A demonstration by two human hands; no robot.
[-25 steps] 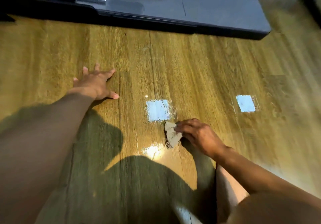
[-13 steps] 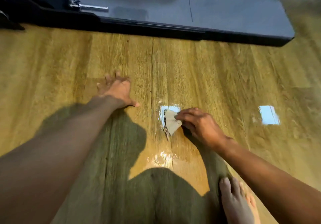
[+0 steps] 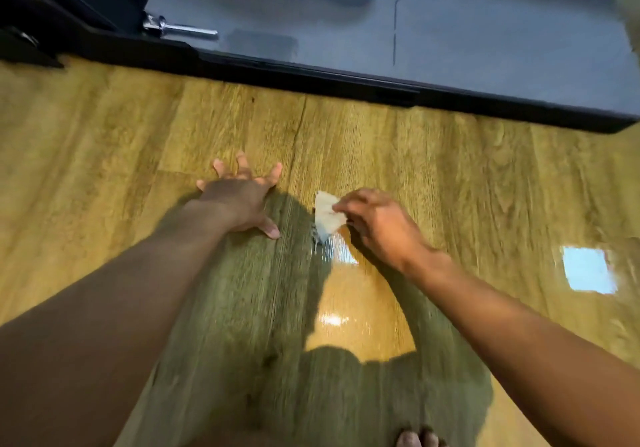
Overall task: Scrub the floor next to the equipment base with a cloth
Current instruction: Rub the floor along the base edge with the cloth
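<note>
A small pale cloth lies against the wooden floor, pinched between the fingers and thumb of my right hand. My left hand rests flat on the floor just to the left of the cloth, fingers spread. The dark grey equipment base with its black edge runs across the top of the view, a short way beyond both hands. The floor looks wet and glossy below the cloth.
A metal pin lies on the base at upper left. A bright window reflection shows on the floor at right. My bare toes are at the bottom edge. My shadow covers the floor between my arms.
The view has tipped forward, so the base looks closer. My right hand has slid the cloth away from me across the floor. My left hand stays planted flat.
</note>
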